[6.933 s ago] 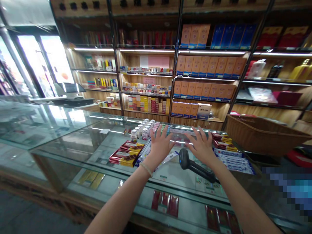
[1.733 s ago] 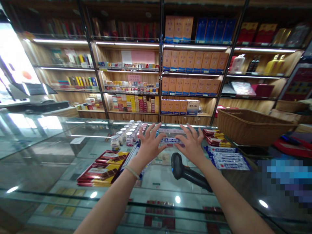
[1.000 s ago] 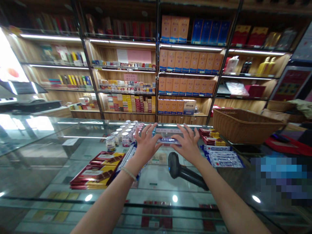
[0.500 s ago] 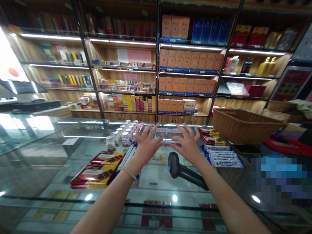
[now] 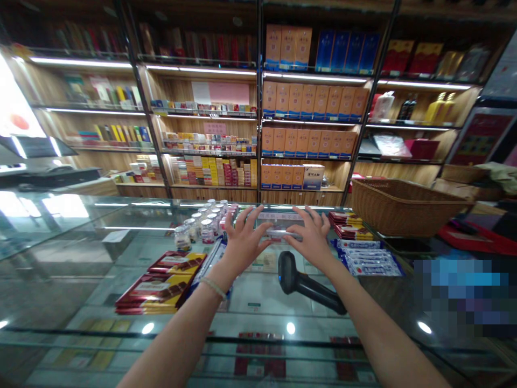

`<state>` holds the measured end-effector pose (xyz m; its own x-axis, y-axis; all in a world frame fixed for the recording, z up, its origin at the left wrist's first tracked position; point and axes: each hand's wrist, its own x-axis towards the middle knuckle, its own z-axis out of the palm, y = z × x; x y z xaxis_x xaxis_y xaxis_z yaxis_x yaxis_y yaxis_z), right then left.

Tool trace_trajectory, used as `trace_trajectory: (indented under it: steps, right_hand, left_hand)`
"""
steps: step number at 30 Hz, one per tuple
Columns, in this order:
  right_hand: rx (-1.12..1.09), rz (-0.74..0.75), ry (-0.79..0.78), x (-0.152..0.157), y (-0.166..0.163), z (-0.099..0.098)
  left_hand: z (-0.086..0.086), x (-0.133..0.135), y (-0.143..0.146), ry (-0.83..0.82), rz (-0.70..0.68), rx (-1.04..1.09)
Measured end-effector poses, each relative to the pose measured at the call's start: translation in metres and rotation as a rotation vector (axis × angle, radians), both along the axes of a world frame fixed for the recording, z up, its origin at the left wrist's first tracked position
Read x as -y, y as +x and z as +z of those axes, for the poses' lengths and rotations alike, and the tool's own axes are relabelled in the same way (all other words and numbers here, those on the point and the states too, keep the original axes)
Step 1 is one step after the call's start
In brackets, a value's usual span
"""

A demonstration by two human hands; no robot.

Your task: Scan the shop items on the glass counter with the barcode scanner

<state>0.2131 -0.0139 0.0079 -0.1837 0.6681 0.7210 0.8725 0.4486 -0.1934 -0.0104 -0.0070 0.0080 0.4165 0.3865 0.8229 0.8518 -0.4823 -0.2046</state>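
My left hand point(image 5: 244, 240) and my right hand point(image 5: 311, 237) are held out over the glass counter point(image 5: 258, 315), fingers spread and thumbs turned toward each other. Behind and between them shows a clear box-like thing point(image 5: 278, 216) with a pale strip; I cannot tell whether either hand touches it. A black barcode scanner point(image 5: 301, 283) lies just below my right hand. Partly behind my left wrist are blue-and-white packets point(image 5: 210, 264). Left of those sit red-and-yellow chocolate bars point(image 5: 161, 283). Small white-lidded jars point(image 5: 197, 223) stand beyond my left hand.
To the right lie blue-and-white wrapped bars point(image 5: 369, 258) and another stack of chocolate bars point(image 5: 351, 226). A wicker basket point(image 5: 407, 207) stands behind them. Wooden shelves hold orange boxes point(image 5: 315, 99) and cigarette packs point(image 5: 214, 171). Product packs also show under the glass.
Both hands stay in nearly the same place with fingers spread. The thumbs have shifted slightly, and the view has moved a little. The goods and scanner stay put.
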Motion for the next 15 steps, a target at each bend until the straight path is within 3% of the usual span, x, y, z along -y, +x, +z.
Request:
trace_trajectory:
  steps: [10, 15]
  right_hand:
    - [-0.034, 0.053, -0.076, -0.0021, 0.0002, -0.0010]
    - [-0.007, 0.047, -0.035, 0.0001, 0.0004, -0.0007]
  left_hand:
    - [-0.0053, -0.0017, 0.0027, 0.125, -0.002, -0.034]
    - [-0.0058, -0.0029, 0.0020, 0.133, -0.012, -0.030]
